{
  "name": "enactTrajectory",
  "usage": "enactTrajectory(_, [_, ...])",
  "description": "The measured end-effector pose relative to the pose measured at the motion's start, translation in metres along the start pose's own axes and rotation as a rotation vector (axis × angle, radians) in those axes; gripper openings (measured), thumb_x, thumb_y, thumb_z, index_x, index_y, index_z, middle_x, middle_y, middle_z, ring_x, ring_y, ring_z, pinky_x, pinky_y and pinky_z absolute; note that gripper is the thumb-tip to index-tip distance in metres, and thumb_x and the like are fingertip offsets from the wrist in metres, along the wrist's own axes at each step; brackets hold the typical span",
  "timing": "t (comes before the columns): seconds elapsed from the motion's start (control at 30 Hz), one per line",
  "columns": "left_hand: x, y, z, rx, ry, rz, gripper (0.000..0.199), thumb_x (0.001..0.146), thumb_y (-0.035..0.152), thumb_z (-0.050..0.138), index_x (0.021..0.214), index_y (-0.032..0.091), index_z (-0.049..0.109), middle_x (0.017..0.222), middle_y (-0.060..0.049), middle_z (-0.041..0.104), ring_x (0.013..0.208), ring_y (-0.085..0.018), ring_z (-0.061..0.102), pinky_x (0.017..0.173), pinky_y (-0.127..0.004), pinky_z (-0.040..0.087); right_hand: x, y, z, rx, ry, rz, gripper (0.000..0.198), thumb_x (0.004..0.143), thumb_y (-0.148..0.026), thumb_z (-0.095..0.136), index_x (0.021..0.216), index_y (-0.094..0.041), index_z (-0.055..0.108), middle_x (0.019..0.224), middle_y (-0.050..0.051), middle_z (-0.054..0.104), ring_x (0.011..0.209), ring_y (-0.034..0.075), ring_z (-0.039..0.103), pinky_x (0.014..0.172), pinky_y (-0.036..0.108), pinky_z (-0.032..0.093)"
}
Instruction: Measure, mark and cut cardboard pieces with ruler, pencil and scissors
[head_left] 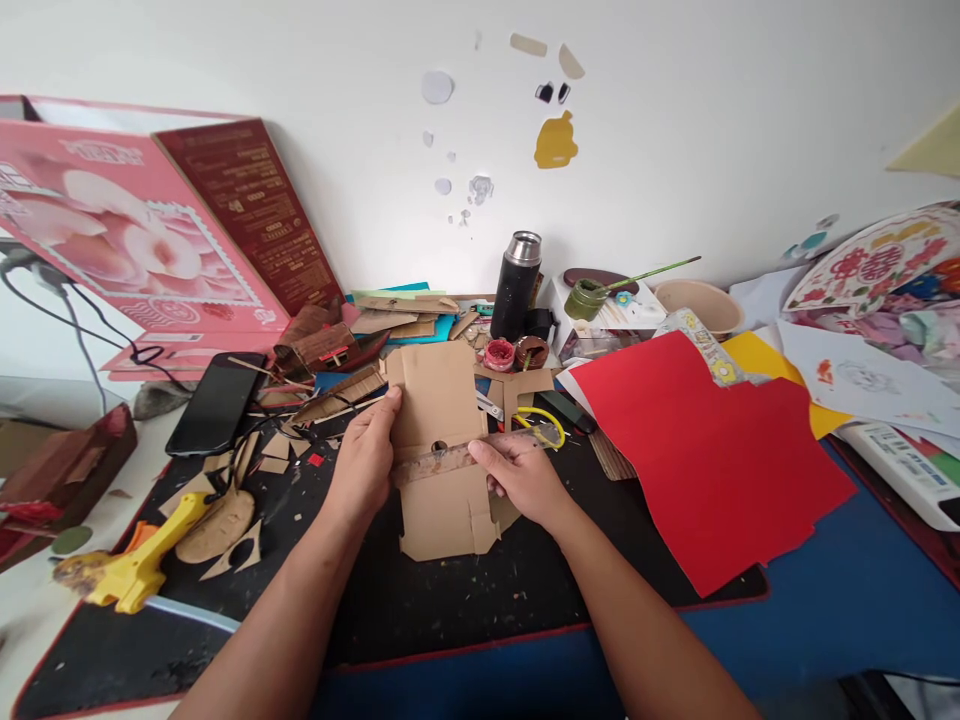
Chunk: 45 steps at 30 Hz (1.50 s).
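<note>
A flat piece of brown cardboard [439, 395] with notched edges and a small dark hole near its middle is held up over the black mat. My left hand [369, 445] is closed on its left edge, thumb on the front. Across the cardboard's middle lies a clear, smudged ruler [435, 463], its right end sticking out past the edge. My right hand [521, 480] grips the ruler, thumb on top and fingers curled underneath. Whether those fingers also press the cardboard is hidden. Behind the ruler's right end are yellow-handled scissors [559, 420], and near them a utility knife [490, 405].
Red paper [705, 450] covers the mat's right side. A yellow glue gun [142, 565], cardboard scraps [276, 447] and a phone [217, 403] lie left. At the back stand a black flask [516, 290], a red paint pot [499, 354] and a green jar [585, 300] with a brush.
</note>
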<state>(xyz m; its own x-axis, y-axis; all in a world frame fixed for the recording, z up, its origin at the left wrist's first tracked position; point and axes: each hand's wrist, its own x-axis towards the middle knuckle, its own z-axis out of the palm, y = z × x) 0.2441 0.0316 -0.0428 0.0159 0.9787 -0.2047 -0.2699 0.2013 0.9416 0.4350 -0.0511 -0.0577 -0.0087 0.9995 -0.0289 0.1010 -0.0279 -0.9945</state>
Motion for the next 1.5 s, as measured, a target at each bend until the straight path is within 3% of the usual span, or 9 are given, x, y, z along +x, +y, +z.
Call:
enactTrajectory(0.2, [0.001,-0.002,0.002,-0.094,0.033,-0.101,0.046,0.074,0.057,0.09,0.101,0.02,0.081,0.093,-0.008,0.084,0.094,-0.029,0.079,0.081,-0.036,0.062,0.001,-0.001,0.0,0.056,0.036,0.05,0.065,0.088,-0.082,0.065,0.063,-0.023,0.057,0.053,-0.003,0.048,0.049,0.014,0.049,0.045,0.026,0.036])
enactTrajectory(0.3, [0.0,-0.001,0.002,-0.131,-0.093,-0.156,0.043,0.079,0.053,0.087,0.105,0.019,0.082,0.097,-0.01,0.084,0.095,-0.03,0.079,0.08,-0.037,0.063,0.002,-0.002,-0.002,0.114,0.093,0.068,0.065,0.086,-0.083,0.067,0.062,-0.023,0.058,0.052,-0.004,0.047,0.046,0.014,0.044,0.044,0.027,0.035])
enactTrajectory(0.4, [-0.003,0.003,0.002,-0.085,-0.221,-0.186,0.044,0.074,0.053,0.089,0.1,0.018,0.082,0.091,-0.011,0.083,0.084,-0.03,0.078,0.067,-0.035,0.061,0.004,-0.002,-0.006,0.144,0.191,0.046,0.063,0.087,-0.079,0.07,0.062,-0.022,0.063,0.059,-0.001,0.056,0.055,0.016,0.052,0.052,0.028,0.042])
enactTrajectory(0.53, [-0.005,0.007,0.005,-0.013,-0.298,-0.176,0.038,0.068,0.046,0.093,0.089,0.017,0.08,0.072,-0.005,0.075,0.053,-0.017,0.064,0.044,-0.025,0.046,0.006,0.001,-0.008,0.16,0.255,0.013,0.056,0.087,-0.073,0.073,0.068,-0.02,0.072,0.073,0.003,0.07,0.072,0.021,0.065,0.07,0.031,0.052])
enactTrajectory(0.7, [0.005,0.007,0.0,-0.062,-0.138,0.001,0.03,0.072,0.041,0.09,0.08,0.017,0.074,0.061,0.003,0.063,0.043,-0.009,0.049,0.034,-0.018,0.034,0.008,0.005,-0.008,0.289,0.308,0.089,0.059,0.08,-0.076,0.079,0.069,-0.02,0.068,0.059,-0.001,0.06,0.053,0.015,0.055,0.049,0.026,0.043])
enactTrajectory(0.87, [0.011,0.007,-0.003,-0.189,0.016,0.131,0.031,0.071,0.037,0.091,0.085,0.018,0.072,0.073,0.003,0.069,0.052,-0.01,0.057,0.04,-0.018,0.045,0.01,0.001,-0.009,0.418,0.304,0.134,0.062,0.077,-0.079,0.079,0.07,-0.021,0.058,0.049,-0.005,0.052,0.038,0.008,0.036,0.037,0.022,0.02])
enactTrajectory(1.1, [-0.001,0.001,0.011,-0.359,-0.041,0.026,0.028,0.074,0.024,0.09,0.082,0.021,0.063,0.085,0.005,0.075,0.071,-0.013,0.074,0.074,-0.032,0.066,0.009,-0.001,-0.004,0.424,0.349,0.115,0.061,0.082,-0.078,0.076,0.07,-0.022,0.054,0.051,-0.005,0.053,0.039,0.008,0.038,0.038,0.023,0.021])
enactTrajectory(1.27, [-0.013,-0.001,0.018,-0.296,-0.198,-0.152,0.036,0.07,0.037,0.095,0.075,0.019,0.064,0.079,-0.002,0.078,0.081,-0.026,0.082,0.07,-0.035,0.066,0.008,0.001,-0.004,0.417,0.382,0.121,0.061,0.082,-0.076,0.078,0.068,-0.022,0.053,0.05,-0.005,0.051,0.04,0.008,0.038,0.039,0.023,0.023])
enactTrajectory(1.5, [-0.025,0.001,0.028,-0.168,-0.28,-0.054,0.041,0.061,0.034,0.103,0.088,0.016,0.078,0.09,-0.01,0.084,0.076,-0.023,0.08,0.065,-0.029,0.063,0.008,0.001,0.0,0.416,0.356,0.062,0.065,0.083,-0.077,0.077,0.063,-0.022,0.05,0.048,-0.005,0.047,0.039,0.007,0.036,0.039,0.023,0.022])
